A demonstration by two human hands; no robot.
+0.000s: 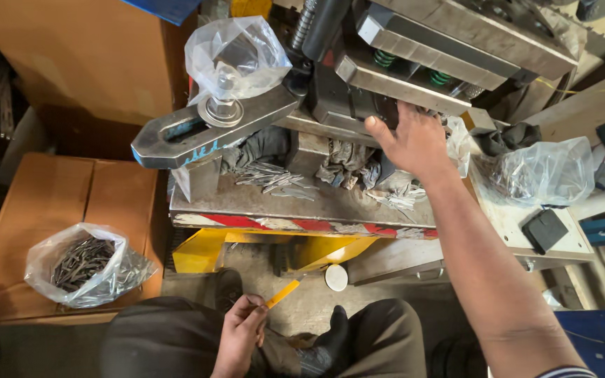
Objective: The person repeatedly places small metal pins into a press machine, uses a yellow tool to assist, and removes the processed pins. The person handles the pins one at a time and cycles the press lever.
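Nearest, low in view: left hand (pixel 241 327), resting over the lap in dark trousers (pixel 169 339), fingers closed on a thin yellow strip (pixel 283 293) pinched at its lower end, strip angled up and to the right.

Floor below the machine: small white disc (pixel 336 277) beside a yellow machine base (pixel 204 250).

Left, on a brown cardboard box (pixel 50 203): clear plastic bag (pixel 85 264), open at the top, filled with thin dark metal pieces.

Middle: steel counter (pixel 246 203) of the press, front edge striped red and white; loose slender metal pieces (pixel 274 178) scattered on it; grey rags (pixel 344 162) bunched behind them. Second small heap of metal pieces (pixel 400 198) just under the right wrist.

Right hand (pixel 413 140), arm stretched forward, fingers spread and open, palm down against the lower block of the press; nothing visibly gripped.

Right of the arm: black rectangular block (pixel 544 229) on a pale ledge; crumpled clear bag (pixel 540 171) behind it.

Farther: slotted steel clamp bar (pixel 204 129) with a bolt and washer, covered by a clear plastic bag (pixel 236 59).

Farthest: press die plates (pixel 449 42) with green springs (pixel 385 59) between them.
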